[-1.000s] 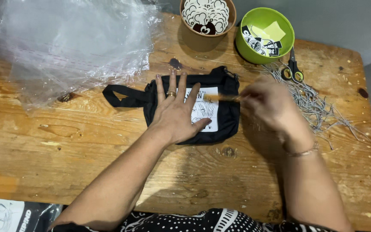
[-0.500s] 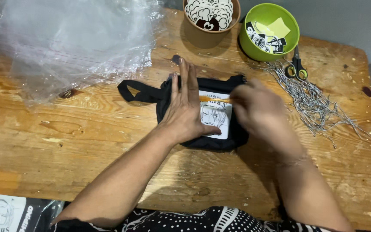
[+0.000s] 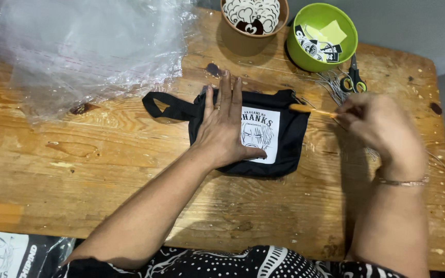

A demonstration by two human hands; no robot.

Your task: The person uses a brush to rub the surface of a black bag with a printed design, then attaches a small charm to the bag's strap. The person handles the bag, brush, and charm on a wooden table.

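Note:
A small black fabric bag [image 3: 289, 141] with a white printed patch [image 3: 261, 134] lies flat on the wooden table [image 3: 104, 170], its strap [image 3: 163, 107] trailing left. My left hand [image 3: 222, 128] presses flat on the bag's left half, fingers together and pointing away from me. To the right of the bag, my right hand [image 3: 379, 128] pinches the end of a thin orange-tan pull piece [image 3: 310, 109] that reaches from the bag's upper right corner.
Crumpled clear plastic sheeting [image 3: 83, 46] covers the table's far left. A brown bowl [image 3: 253, 18] and a green bowl [image 3: 321, 36] of printed stickers stand at the back. Scissors [image 3: 354, 80] and a heap of thin metal chains [image 3: 336, 82] lie right of them. A printed package [image 3: 11, 255] sits bottom left.
My right hand has drawn away to the right from the bag's top edge, pulling the orange-tan piece out. My left hand has flattened, fingers closed together, on the bag.

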